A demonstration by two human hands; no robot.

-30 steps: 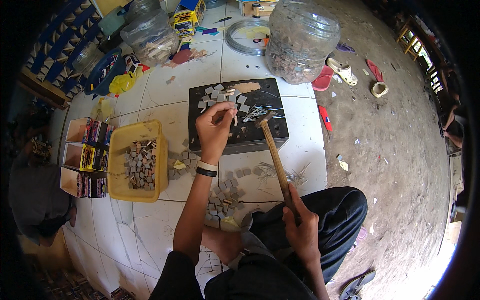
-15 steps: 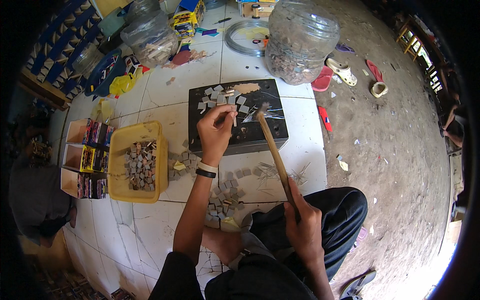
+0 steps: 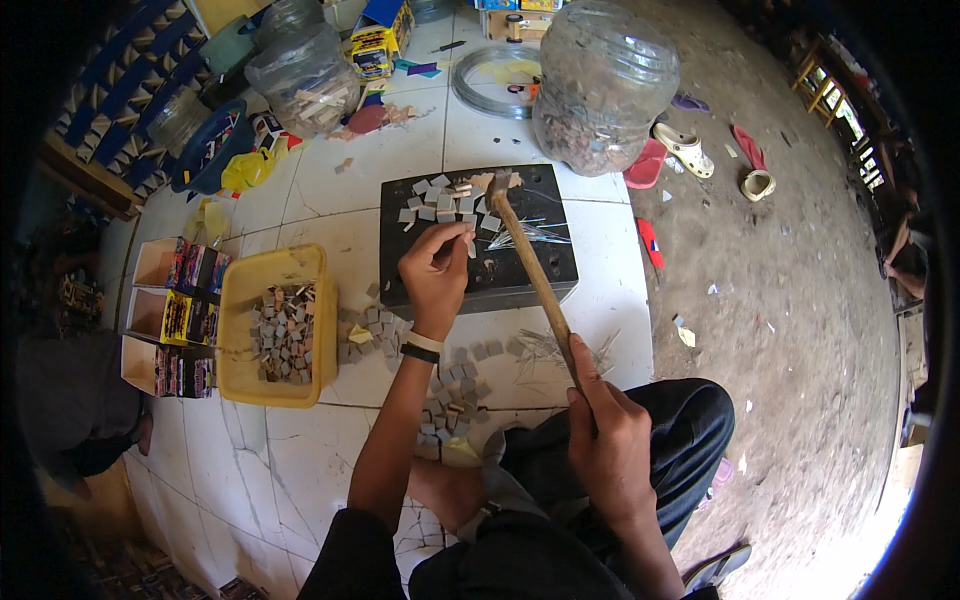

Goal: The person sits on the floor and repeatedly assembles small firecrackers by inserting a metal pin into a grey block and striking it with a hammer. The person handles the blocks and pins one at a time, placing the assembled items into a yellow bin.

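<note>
Pinches a small pale piece (image 3: 472, 252) in fingertips of the left hand (image 3: 435, 278), above the black block (image 3: 505, 272); grasps the hammer (image 3: 534, 265) with the right hand (image 3: 612, 445). Looks only partway done, with many grey squares (image 3: 285, 335) in the yellow bin (image 3: 328, 335), more loose upon the block.

The block (image 3: 495, 277) is black, the small squares (image 3: 466, 206) grey. The hammer handle (image 3: 540, 280) is brown, the tub (image 3: 275, 393) yellow, the surface (image 3: 190, 460) white with dark cracks.
</note>
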